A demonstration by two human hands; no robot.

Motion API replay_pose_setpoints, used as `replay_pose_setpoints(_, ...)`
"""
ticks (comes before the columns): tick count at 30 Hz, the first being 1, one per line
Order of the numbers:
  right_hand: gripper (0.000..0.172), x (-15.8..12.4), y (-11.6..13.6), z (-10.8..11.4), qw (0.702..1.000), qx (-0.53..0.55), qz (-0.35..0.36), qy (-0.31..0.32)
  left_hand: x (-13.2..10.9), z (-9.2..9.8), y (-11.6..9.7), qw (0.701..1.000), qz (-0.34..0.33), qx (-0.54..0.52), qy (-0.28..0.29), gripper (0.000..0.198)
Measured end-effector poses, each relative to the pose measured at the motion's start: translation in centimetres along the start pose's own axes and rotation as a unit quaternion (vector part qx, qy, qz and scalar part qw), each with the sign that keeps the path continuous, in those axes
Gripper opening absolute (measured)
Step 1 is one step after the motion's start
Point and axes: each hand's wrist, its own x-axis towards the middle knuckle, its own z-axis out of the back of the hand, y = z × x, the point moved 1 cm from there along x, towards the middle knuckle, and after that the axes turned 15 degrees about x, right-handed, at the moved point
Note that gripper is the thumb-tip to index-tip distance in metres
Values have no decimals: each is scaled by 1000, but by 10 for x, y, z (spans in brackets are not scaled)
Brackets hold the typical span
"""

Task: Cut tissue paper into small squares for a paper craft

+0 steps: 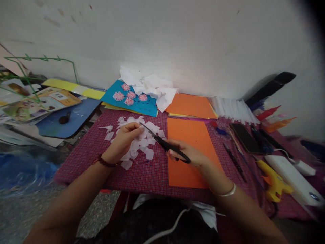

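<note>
My right hand (184,152) is closed around the handles of a pair of black-handled scissors (162,141). The blades point up and to the left, and their tips reach the fingertips of my left hand (125,137). Thumb and fingers of that hand are pinched together; whatever lies between them blends with the paper behind. Beneath both hands, many small white paper pieces (149,154) lie scattered in a loose heap on the red checked cloth (152,178). An orange sheet (191,173) lies flat under my right hand.
Behind stand a blue sheet with pink flowers (144,109), crumpled white paper (166,96) and stacked orange sheets (190,103). To the right lie a phone (245,137), a pen (235,162), a yellow glue gun (274,183) and a white power strip (291,179). Booklets (40,103) sit left.
</note>
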Motion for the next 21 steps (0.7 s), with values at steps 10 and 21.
replay_pose_setpoints(10,62,2,4,-1,999,-44,17,5,2,-2,3,1000,13,-19,2,19)
replay_pose_setpoints(21,58,3,0,-1,998,-55,9,-13,1,-4,4,1000,19,-22,10,20)
